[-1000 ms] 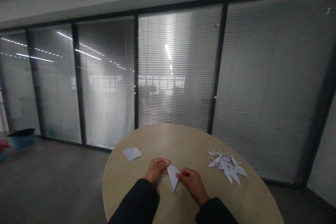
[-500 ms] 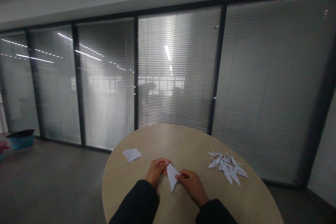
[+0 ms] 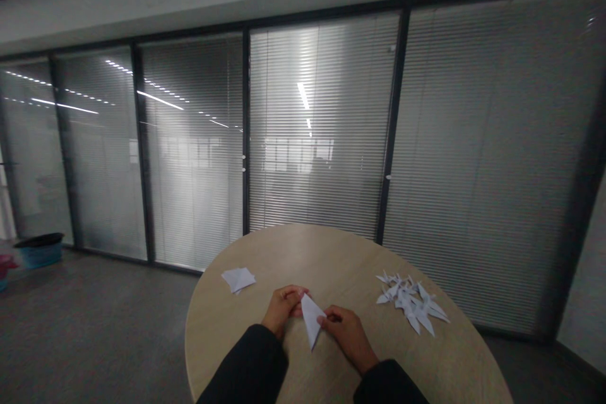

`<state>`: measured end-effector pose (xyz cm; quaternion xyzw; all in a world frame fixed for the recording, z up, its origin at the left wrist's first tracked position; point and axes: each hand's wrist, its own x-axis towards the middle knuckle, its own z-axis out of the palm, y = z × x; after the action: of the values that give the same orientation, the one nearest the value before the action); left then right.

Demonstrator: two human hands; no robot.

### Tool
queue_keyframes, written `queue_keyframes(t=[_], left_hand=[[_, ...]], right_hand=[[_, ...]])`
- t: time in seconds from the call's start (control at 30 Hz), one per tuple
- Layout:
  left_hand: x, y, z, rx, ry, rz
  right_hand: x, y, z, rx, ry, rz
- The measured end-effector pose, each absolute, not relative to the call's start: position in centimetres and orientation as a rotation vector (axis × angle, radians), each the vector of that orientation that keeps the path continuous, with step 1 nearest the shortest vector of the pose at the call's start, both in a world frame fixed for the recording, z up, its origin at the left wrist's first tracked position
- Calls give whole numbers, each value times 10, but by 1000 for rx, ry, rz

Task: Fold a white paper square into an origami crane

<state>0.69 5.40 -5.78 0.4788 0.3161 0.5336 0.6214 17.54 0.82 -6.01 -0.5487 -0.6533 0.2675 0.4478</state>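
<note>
A folded white paper triangle (image 3: 311, 320) hangs point-down between the person's two hands, over the near part of a round, pale wood-grain desk (image 3: 303, 252). From the head view, it cannot be told whether its lower tip touches the desk. The left hand (image 3: 283, 308) has its fingers curled and pressed together, pinching the triangle's upper left corner. The right hand (image 3: 348, 330) pinches the triangle's right edge between its thumb and bent forefinger, with the other fingers curled in beside them. The two hands are close together, parted only by the paper. Dark sleeves (image 3: 243, 363) cover both forearms.

A small loose sheet of white paper (image 3: 238, 279) lies on the desk, left of and beyond the left hand. To the right of the right hand, well apart from it, lies a heap of folded white paper shapes (image 3: 411, 303) with sharp, pointed tips. Beyond the desk runs a dark-framed glass partition (image 3: 322, 126) with slatted blinds behind its panes. On the grey floor (image 3: 104, 322) at the far left stands a blue tub with a dark rim (image 3: 40, 254), with something pink (image 3: 4, 265) beside it at the picture's edge.
</note>
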Motion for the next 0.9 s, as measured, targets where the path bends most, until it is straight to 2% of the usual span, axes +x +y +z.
queue_keyframes(t=[0.7,0.9], left_hand=[[10,54,-55,1079,731,1312],[11,54,-57,1115,746,1195]], right_hand=[[175,8,-61,-1316,-1641,658],[177,8,-60,-1289,-1580,694]])
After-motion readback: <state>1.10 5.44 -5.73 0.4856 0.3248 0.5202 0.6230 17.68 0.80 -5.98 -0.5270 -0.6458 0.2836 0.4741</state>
